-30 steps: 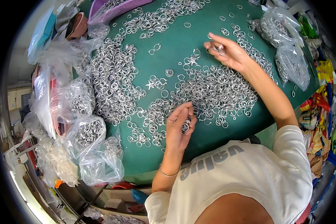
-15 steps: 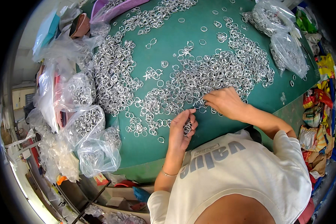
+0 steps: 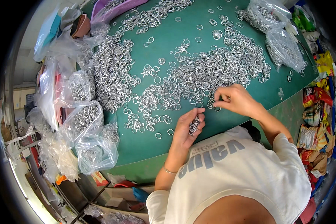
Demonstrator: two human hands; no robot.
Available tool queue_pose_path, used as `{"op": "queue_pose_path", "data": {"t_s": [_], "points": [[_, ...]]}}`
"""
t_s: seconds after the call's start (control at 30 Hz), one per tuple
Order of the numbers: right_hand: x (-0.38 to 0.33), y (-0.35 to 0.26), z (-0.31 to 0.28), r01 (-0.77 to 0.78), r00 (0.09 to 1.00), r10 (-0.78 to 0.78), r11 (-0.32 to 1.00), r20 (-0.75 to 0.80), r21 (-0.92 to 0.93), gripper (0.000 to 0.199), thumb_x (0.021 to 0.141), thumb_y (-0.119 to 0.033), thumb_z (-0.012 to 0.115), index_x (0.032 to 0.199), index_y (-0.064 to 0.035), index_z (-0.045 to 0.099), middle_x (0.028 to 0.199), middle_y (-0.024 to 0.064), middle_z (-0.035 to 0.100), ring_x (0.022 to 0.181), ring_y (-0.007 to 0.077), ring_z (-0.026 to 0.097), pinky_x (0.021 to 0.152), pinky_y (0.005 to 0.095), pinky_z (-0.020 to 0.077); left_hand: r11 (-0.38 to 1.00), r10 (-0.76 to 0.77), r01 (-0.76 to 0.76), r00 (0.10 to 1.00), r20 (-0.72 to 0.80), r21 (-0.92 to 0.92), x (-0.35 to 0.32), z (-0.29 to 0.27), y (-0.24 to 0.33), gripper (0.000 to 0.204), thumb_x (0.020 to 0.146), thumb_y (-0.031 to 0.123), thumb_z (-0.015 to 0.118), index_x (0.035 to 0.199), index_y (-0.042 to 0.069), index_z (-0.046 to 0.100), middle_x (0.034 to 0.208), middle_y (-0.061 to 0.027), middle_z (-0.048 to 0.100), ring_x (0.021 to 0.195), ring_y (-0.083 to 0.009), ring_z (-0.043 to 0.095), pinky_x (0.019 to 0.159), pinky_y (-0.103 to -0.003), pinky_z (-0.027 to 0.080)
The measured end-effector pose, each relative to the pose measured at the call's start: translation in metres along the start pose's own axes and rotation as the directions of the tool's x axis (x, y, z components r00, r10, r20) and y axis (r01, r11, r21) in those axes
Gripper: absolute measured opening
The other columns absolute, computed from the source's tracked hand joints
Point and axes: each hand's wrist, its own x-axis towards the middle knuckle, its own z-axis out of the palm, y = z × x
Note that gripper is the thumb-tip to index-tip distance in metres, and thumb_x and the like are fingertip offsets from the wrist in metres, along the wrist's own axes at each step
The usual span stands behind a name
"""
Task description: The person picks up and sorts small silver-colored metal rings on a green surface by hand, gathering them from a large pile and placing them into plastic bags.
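My left hand [image 3: 186, 128] is closed around a handful of silver metal rings [image 3: 193, 127] beside the table's near edge. Its thumb and forefinger meet above the handful. To its right, my right hand [image 3: 237, 100] has its fingers curled, thumb and fingertips drawn together. A few loose rings [image 3: 217, 109] are right at those fingertips, but I cannot make out whether one is gripped. Just beyond both hands spreads a large heap of the same rings [image 3: 212, 71] on the green tabletop [image 3: 149, 145].
Another long pile of rings [image 3: 114, 71] lies to the left, beside clear bags of rings [image 3: 87, 117]. At the far left is a purple tray [image 3: 119, 9]. More filled bags [image 3: 283, 48] sit at the far right. Coloured packets [image 3: 313, 115] line the right side.
My right hand has drawn back slightly from the heap toward me, its fingers now more curled. My left hand, still closed on rings, has shifted a little to the right.
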Motion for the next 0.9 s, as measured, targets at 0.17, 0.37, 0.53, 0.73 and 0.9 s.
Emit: {"op": "queue_pose_path", "data": {"t_s": [0.17, 0.37, 0.53, 0.73, 0.9], "points": [[-0.018, 0.017, 0.027, 0.155, 0.987, -0.162, 0.965, -0.016, -0.213, 0.017, 0.074, -0.020, 0.067, 0.077, -0.0067, 0.057, 0.067, 0.0104, 0.061, 0.061, 0.0339, 0.058, 0.052, 0.0427, 0.0423, 0.998, 0.001, 0.002, 0.999, 0.048, -0.064, -0.001, -0.010, -0.005, 0.034, 0.094, 0.030, 0.045, 0.094, -0.002, 0.057, 0.066, -0.0042, 0.051, 0.053, -0.0106, 0.047, 0.033, -0.018, 0.029], [-0.015, 0.009, 0.029, 0.345, 0.939, -0.331, 0.906, -0.094, 0.248, 0.017, 0.073, -0.012, 0.069, 0.087, -0.0064, 0.062, 0.059, 0.0044, 0.055, 0.050, 0.0172, 0.052, 0.047, 0.0297, 0.0384, 0.983, -0.037, 0.042, 0.999, -0.030, 0.181, -0.007, 0.016, -0.005, 0.034, 0.094, 0.031, 0.045, 0.094, -0.001, 0.057, 0.070, -0.0056, 0.055, 0.055, -0.0109, 0.050, 0.034, -0.018, 0.030], [-0.006, 0.005, 0.026, 0.219, 0.968, -0.198, 0.967, -0.155, 0.133, 0.022, 0.073, -0.015, 0.070, 0.091, -0.0062, 0.062, 0.058, 0.0038, 0.052, 0.048, 0.0152, 0.049, 0.046, 0.0273, 0.0362, 0.990, -0.066, 0.051, 0.992, 0.108, 0.129, -0.001, -0.005, -0.013, 0.025, 0.090, 0.025, 0.053, 0.089, 0.001, 0.059, 0.068, -0.0037, 0.054, 0.054, -0.0098, 0.049, 0.035, -0.018, 0.030], [0.001, 0.019, 0.046, 0.238, 0.931, -0.281, 0.951, -0.234, -0.198, 0.018, 0.075, -0.018, 0.067, 0.087, -0.0064, 0.060, 0.070, 0.0079, 0.061, 0.058, 0.0242, 0.059, 0.049, 0.0358, 0.0429, 0.996, -0.082, 0.079, 0.994, 0.073, 0.047, -0.004, -0.004, -0.009, 0.024, 0.090, 0.024, 0.054, 0.089, 0.000, 0.059, 0.066, -0.0025, 0.050, 0.052, -0.0091, 0.046, 0.034, -0.017, 0.028], [0.008, 0.016, 0.042, 0.301, 0.913, -0.314, 0.949, -0.261, -0.090, 0.013, 0.075, -0.013, 0.067, 0.083, -0.0054, 0.061, 0.062, 0.0056, 0.056, 0.051, 0.0192, 0.054, 0.048, 0.0314, 0.0404, 0.995, -0.077, 0.072, 0.994, 0.075, 0.062, -0.005, -0.002, -0.008, 0.031, 0.092, 0.029, 0.050, 0.097, 0.000, 0.058, 0.069, -0.0037, 0.053, 0.054, -0.0098, 0.048, 0.034, -0.017, 0.029]]}}
